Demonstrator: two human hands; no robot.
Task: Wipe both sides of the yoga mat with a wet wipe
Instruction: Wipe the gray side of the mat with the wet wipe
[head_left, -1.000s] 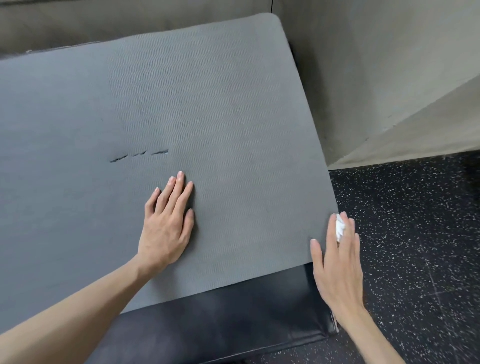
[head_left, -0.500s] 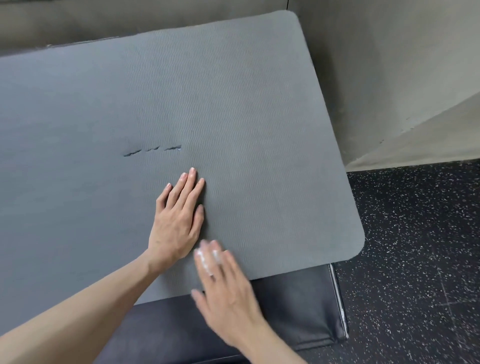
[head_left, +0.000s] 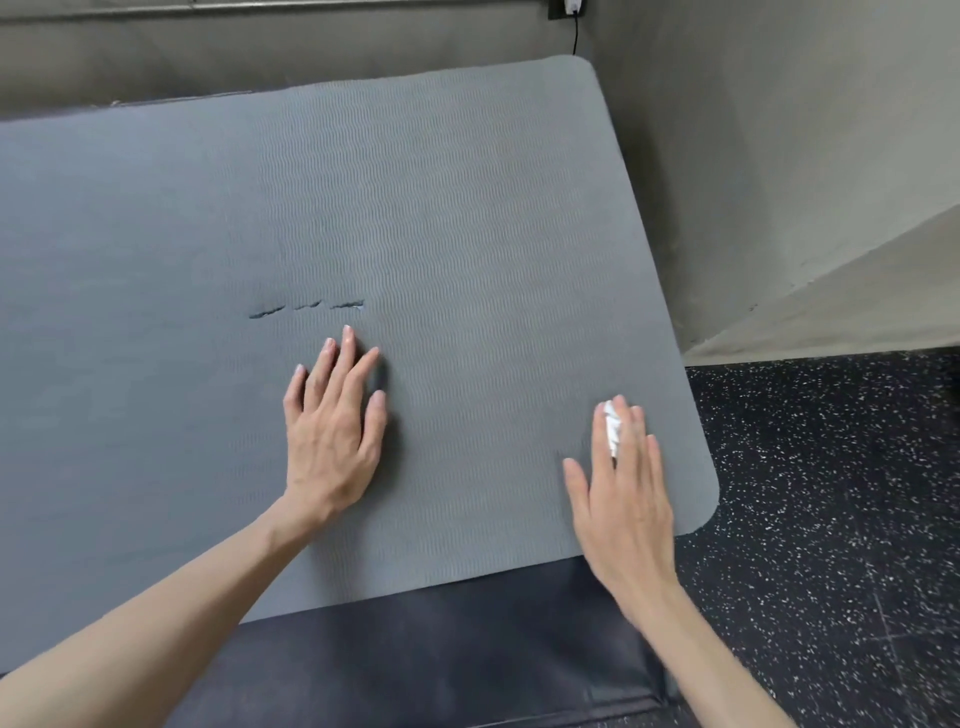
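L hand (head_left: 332, 436) lies flat, palm down on the yoga mat (head_left: 467, 208), fingers straight and slightly fanned, thumb out to the right; forearm runs in from the lower-left corner. R hand (head_left: 621, 499) is also flat, palm down, fingers straight and close together, thumb spread to the left, pressing a white wet wipe (head_left: 611, 428) onto the mat; only a bit of the wipe shows by the index finger, rest is under the fingers. R forearm comes in from the bottom right. Hands are well apart, R one near the mat's near right corner. Just beyond the L fingertips are three short tears (head_left: 306, 307) in the mat. The grey ribbed mat lies on a black padded bench (head_left: 441, 654), its right end overhanging the speckled floor (head_left: 831, 519). Grey wall (head_left: 779, 130) behind, w/ a cable (head_left: 575, 34) hanging at top.
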